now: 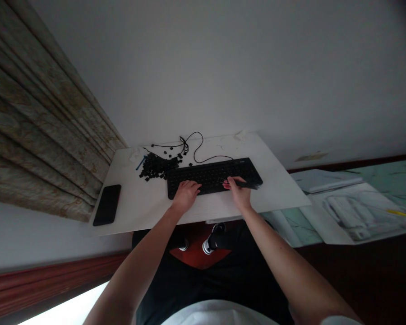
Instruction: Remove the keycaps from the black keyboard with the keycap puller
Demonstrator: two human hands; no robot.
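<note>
A black keyboard (209, 175) lies on the white table, and its keycaps look to be off at least in part. My left hand (186, 195) is on its front edge left of centre, fingers bent over the keys side and thumb near the rim, holding it. In my right hand (239, 192) is a slim black tool (248, 184). Its thin, pale tip points left, close above the keyboard, while the dark end sticks out to the right and looks bristly. Behind the keyboard's left end, loose black keycaps (154, 166) form a pile, with several scattered around it.
A black cable (202, 144) loops behind the keyboard. Beside the keycaps lies a thin blue strip (141, 163). A dark phone (107, 205) rests at the table's left edge, near a curtain (54, 122). Papers (365, 210) and a yellow item (397, 212) lie lower right, beyond the table.
</note>
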